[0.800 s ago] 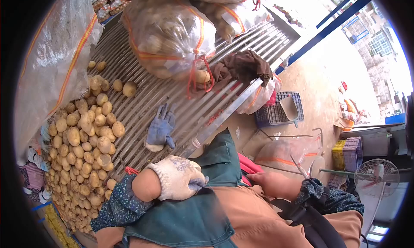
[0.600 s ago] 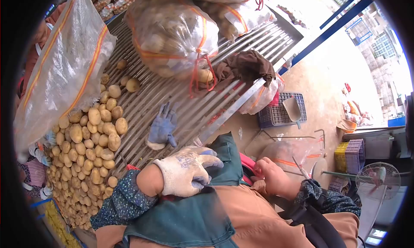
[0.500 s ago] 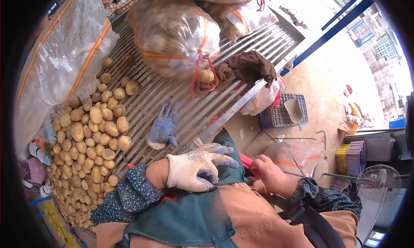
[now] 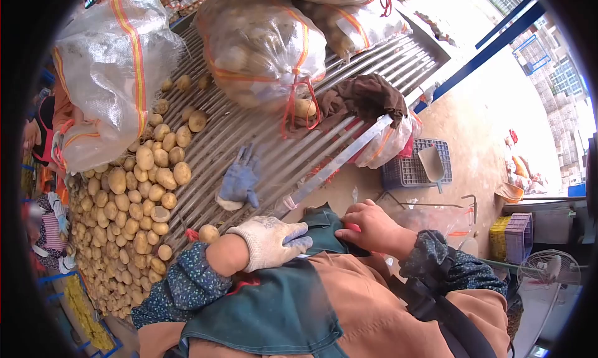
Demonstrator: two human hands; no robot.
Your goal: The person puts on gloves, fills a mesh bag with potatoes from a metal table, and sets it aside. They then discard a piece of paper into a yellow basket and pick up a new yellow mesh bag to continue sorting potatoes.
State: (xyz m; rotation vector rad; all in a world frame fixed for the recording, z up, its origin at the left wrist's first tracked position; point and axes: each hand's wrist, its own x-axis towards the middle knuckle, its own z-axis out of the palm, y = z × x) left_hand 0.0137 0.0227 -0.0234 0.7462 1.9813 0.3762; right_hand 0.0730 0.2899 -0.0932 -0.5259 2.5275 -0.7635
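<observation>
My left hand, in a white knit glove with blue-coated fingers, is closed on the raised green cloth of the apron at my waist. My bare right hand is at the other edge of that cloth, thumb and fingers pressed together. A sliver of a pink, flat-looking thing shows beside the right fingers; most of it is hidden. Beyond the left hand, an empty blue-and-white glove lies on the metal slats. A single potato rests just left of my left wrist.
A large potato pile covers the left of the slatted metal table. Full, tied mesh sacks and a brown cloth lie farther back. At right stand a crate with a scoop and a fan. A co-worker is at far left.
My right hand has moved left and up to the green apron cloth, and less of the pink thing shows. My left fingers have drawn in. The clear sack at left has shifted.
</observation>
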